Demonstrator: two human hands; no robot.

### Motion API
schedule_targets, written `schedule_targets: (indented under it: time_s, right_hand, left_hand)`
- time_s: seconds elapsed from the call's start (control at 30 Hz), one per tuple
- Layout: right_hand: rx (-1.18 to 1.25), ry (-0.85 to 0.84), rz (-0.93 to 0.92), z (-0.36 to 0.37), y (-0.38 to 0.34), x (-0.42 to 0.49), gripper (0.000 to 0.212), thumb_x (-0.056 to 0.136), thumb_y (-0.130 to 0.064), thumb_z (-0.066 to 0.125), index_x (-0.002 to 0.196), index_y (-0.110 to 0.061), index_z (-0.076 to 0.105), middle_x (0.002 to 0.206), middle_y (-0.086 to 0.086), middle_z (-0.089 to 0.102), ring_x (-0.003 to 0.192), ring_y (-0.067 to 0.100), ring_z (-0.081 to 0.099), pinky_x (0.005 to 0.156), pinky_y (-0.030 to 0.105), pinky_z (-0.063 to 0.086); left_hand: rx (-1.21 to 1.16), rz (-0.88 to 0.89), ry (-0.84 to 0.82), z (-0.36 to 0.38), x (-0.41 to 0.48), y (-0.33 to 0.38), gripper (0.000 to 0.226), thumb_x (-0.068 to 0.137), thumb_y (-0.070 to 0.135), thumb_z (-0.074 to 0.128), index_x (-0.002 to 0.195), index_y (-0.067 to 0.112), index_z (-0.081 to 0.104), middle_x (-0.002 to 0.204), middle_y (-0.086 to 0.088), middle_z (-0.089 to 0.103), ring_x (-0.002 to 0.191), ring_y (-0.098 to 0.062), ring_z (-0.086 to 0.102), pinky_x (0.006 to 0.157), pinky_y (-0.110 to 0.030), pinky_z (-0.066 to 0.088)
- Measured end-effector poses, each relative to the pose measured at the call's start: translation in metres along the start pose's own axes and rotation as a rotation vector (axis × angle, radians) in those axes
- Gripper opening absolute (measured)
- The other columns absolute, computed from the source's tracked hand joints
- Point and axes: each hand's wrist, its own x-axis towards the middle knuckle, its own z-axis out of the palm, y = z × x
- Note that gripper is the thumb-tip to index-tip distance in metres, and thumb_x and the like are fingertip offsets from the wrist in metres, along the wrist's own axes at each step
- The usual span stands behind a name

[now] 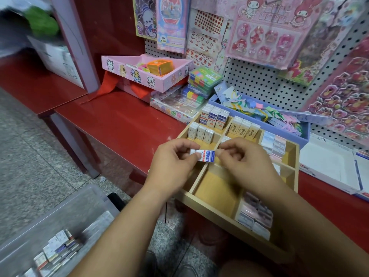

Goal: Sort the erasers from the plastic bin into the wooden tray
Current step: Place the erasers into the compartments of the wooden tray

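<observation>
Pinching one eraser (202,156) at each end, left hand (172,162) and right hand (245,159), fingertips clamped, above wooden tray (211,211)

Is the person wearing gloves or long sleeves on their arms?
No. The left hand and right hand are bare, with no gloves, rings or watch showing. Both forearms are bare too; no sleeve reaches into view.
</observation>
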Motion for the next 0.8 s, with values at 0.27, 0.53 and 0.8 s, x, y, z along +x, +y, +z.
schedule_targets:
  time_s: [0.27,0.53,0.8]
  right_hand:
    - [0.275,0.018,0.081,0.003,-0.015,0.023,0.021,0.084,-0.010,0.080,0.098,-0.018,0.068,0.086,0.009,0.072,0.068,0.013,0.066,0.062,0.024,0.056]
    - [-0.213,0.153,-0.003,-0.013,0.004,0.108,0.019,0.088,-0.019,0.079,0.105,-0.014,0.071,0.089,-0.001,0.065,0.087,0.021,0.063,0.083,0.036,0.053]
    - [-0.579,0.175,-0.105,0.009,0.017,0.141,0.021,0.088,-0.026,0.077,0.104,-0.015,0.070,0.108,0.010,0.068,0.101,0.031,0.062,0.078,0.035,0.047]
  left_hand:
    - [0.120,0.130,0.107,-0.008,0.000,0.000,0.014,0.088,0.013,0.075,0.096,0.024,0.072,0.090,0.009,0.072,0.082,-0.002,0.066,0.077,-0.020,0.052]
    - [0.692,0.105,0.143,-0.024,0.002,-0.012,0.022,0.094,0.031,0.058,0.116,0.026,0.062,0.111,0.004,0.054,0.111,-0.021,0.049,0.093,-0.035,0.044]
    - [0.781,0.057,0.124,-0.022,0.003,-0.020,0.043,0.097,0.037,0.053,0.138,0.023,0.050,0.121,0.001,0.056,0.114,-0.022,0.049,0.091,-0.036,0.043]
